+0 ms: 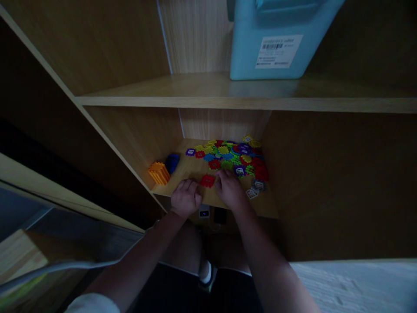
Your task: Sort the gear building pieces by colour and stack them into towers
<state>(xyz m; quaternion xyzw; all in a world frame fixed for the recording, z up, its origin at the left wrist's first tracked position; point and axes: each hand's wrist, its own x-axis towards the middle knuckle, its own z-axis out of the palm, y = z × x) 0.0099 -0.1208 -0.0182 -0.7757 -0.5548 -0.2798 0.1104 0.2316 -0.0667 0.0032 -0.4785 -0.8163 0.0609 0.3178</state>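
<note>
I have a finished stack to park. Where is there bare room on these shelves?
The upper shelf is bare left of the bin. On the lower shelf, wood shows between the blue piece and the tile pile. The pile crowds the right; the left hand and right hand fill the front.

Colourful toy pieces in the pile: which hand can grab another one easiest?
Probably the right hand: its fingertips rest at the edge of the pile. The left hand sits beyond the red piece, farther away.
</note>
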